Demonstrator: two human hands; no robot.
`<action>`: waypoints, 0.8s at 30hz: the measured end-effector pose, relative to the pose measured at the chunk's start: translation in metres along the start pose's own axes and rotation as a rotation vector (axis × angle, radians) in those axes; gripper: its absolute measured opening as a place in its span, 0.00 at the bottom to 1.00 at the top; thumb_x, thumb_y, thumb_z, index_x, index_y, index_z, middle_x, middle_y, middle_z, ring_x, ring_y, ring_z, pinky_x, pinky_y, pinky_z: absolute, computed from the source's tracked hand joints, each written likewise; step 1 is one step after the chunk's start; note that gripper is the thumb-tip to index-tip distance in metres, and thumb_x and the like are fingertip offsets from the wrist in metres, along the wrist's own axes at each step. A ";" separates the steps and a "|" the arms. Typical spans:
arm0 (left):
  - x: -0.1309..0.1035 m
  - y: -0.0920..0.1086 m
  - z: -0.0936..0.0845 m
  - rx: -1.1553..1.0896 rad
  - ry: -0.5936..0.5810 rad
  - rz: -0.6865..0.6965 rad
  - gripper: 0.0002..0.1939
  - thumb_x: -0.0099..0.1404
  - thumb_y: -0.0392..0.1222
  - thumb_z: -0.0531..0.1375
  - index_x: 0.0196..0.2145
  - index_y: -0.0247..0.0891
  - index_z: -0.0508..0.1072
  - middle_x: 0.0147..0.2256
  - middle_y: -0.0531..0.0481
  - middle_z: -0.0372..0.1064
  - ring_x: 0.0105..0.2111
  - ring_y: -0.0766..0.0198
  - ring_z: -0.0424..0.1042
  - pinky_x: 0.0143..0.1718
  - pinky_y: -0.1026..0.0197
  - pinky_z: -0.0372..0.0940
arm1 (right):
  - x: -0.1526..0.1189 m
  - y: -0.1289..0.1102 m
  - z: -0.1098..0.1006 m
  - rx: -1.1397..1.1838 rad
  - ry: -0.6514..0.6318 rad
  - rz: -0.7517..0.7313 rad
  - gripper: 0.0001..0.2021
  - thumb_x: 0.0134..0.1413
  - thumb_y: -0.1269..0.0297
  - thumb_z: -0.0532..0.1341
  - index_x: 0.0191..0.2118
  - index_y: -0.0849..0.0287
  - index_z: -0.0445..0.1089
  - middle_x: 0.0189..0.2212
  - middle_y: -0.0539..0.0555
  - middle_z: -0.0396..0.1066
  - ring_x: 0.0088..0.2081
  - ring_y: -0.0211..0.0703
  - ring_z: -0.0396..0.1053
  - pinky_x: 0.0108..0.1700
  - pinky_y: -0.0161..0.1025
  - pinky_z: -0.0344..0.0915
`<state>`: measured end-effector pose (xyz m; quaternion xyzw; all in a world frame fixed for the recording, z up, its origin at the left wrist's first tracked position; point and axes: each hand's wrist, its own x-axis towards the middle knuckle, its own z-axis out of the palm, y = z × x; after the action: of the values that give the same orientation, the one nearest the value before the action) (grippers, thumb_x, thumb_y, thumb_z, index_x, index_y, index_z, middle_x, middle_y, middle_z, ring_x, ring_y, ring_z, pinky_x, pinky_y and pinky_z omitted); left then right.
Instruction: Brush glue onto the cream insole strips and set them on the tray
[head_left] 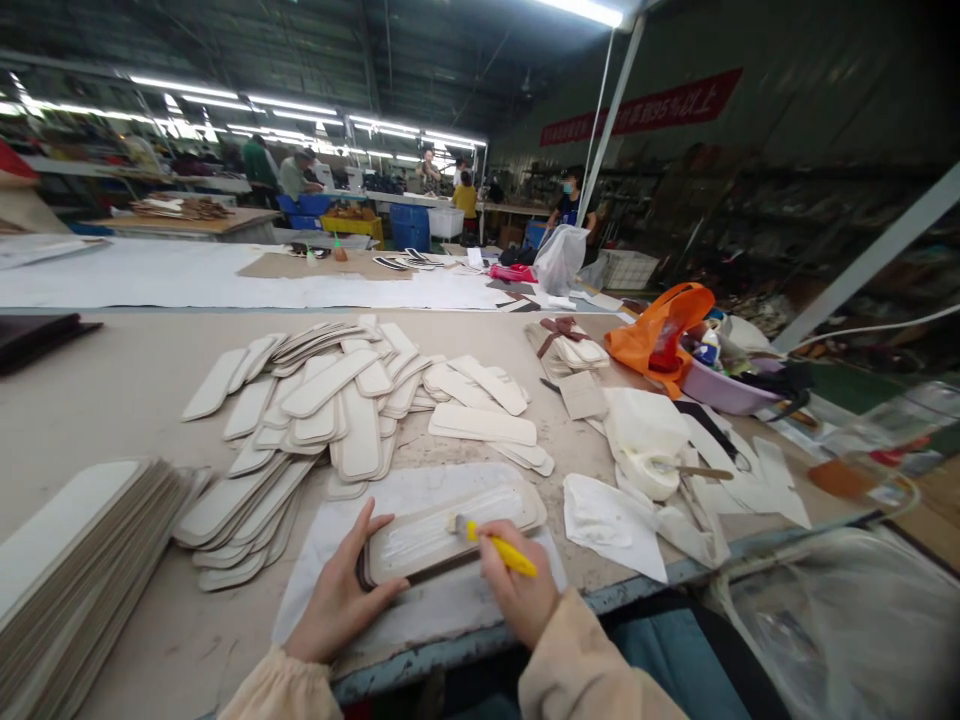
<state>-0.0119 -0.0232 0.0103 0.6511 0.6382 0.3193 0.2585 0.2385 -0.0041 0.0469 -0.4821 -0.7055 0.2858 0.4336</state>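
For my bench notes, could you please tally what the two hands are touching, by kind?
Brush with yellow handle, in the right hand: 1
Insole piece, steadied by the left hand: 1
Total: 2

Both hands (pixel 337 600) bare, no rings or gloves. Cream fleecy sleeves (pixel 577 665), lower frame. Teal garment (pixel 660 650) lower right.

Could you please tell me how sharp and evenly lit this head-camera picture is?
Head view: the right hand with the yellow brush and the left hand on the insole are sharp and evenly lit; ceiling lights glare; the lower right corner is blurred and edges bend.
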 end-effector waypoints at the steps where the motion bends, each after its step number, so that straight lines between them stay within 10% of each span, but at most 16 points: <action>1: 0.000 0.001 0.000 0.001 -0.005 -0.002 0.46 0.54 0.46 0.64 0.64 0.41 0.46 0.59 0.42 0.59 0.61 0.51 0.54 0.61 0.48 0.53 | 0.000 0.008 -0.010 0.014 0.047 0.067 0.11 0.61 0.61 0.52 0.35 0.59 0.68 0.20 0.48 0.66 0.22 0.38 0.66 0.27 0.33 0.61; 12: -0.001 -0.001 -0.001 0.023 -0.023 -0.005 0.46 0.55 0.49 0.63 0.65 0.42 0.43 0.60 0.43 0.57 0.62 0.51 0.52 0.62 0.48 0.51 | -0.004 0.007 -0.007 0.225 -0.005 0.233 0.12 0.61 0.57 0.53 0.35 0.59 0.67 0.16 0.46 0.63 0.18 0.36 0.62 0.22 0.31 0.59; 24: 0.000 -0.008 0.001 0.100 -0.010 0.021 0.44 0.57 0.54 0.60 0.64 0.40 0.44 0.58 0.44 0.61 0.60 0.53 0.57 0.62 0.46 0.51 | 0.007 0.040 -0.072 -0.049 0.232 0.225 0.12 0.61 0.56 0.52 0.35 0.57 0.67 0.20 0.48 0.66 0.22 0.40 0.66 0.27 0.34 0.61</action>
<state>-0.0160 -0.0230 0.0038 0.6715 0.6451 0.2866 0.2254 0.3189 0.0161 0.0498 -0.5984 -0.5990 0.2576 0.4656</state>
